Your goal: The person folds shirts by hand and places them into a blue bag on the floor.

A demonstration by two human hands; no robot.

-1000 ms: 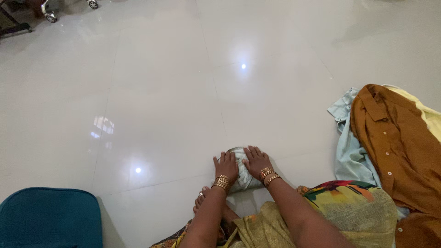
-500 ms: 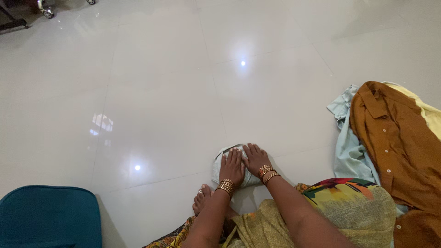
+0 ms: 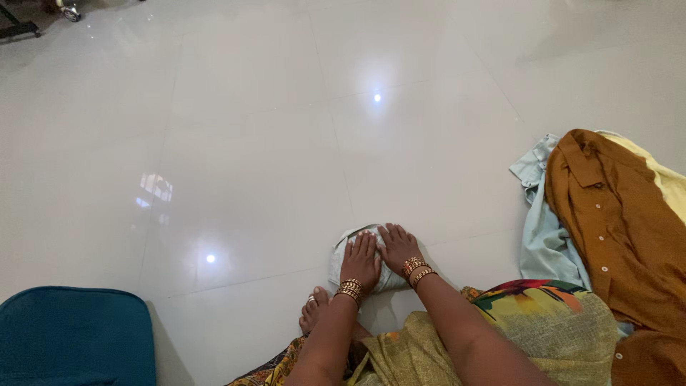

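I sit on the white tiled floor (image 3: 250,143) with both hands pressed down on a small folded bundle of pale grey-green cloth (image 3: 341,251) that lies right in front of my knees, at about 6 o'clock in the view. My left hand (image 3: 361,261) rests flat on the bundle's middle, fingers (image 3: 363,243) straight and close together, pointing toward 12 o'clock. My right hand (image 3: 399,248) lies flat just beside it at 3 o'clock, touching the same bundle, its fingers spread a little and angled toward 11 o'clock. Neither hand grips anything; both palms simply lie open on the cloth. Gold bangles (image 3: 349,290) circle both wrists.

My bare foot (image 3: 312,312) with a toe ring shows just below the left wrist, at 7 o'clock from the bundle. My yellow and patterned dress (image 3: 543,318) covers my lap at 5 o'clock.

Well apart at 3 o'clock lies a heap of clothes: a brown buttoned shirt (image 3: 607,214) on top, a light blue garment (image 3: 547,243) under its left edge, and a pale yellow one (image 3: 661,175) at its far side. A teal cushion (image 3: 75,336) sits at 8 o'clock, in the lower left corner.
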